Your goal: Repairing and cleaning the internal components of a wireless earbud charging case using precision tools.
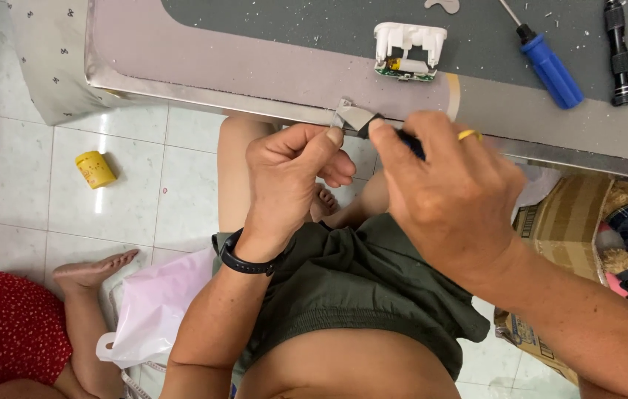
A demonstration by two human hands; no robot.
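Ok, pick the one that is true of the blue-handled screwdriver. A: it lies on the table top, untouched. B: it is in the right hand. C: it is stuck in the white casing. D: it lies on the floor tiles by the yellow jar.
A: the blue-handled screwdriver lies on the table, right of the white casing, clear of both hands.

Small yellow jar (95, 169) on white floor tiles, left of seated person's leg; round, lying tilted, label on side with red marks. Brown cardboard box (559, 235) on floor at right, under table edge, partly hidden behind right forearm; dark print on flap. Pale pink plastic bag (155, 307) on floor at lower left, crumpled, beside left forearm. No screens or signs.
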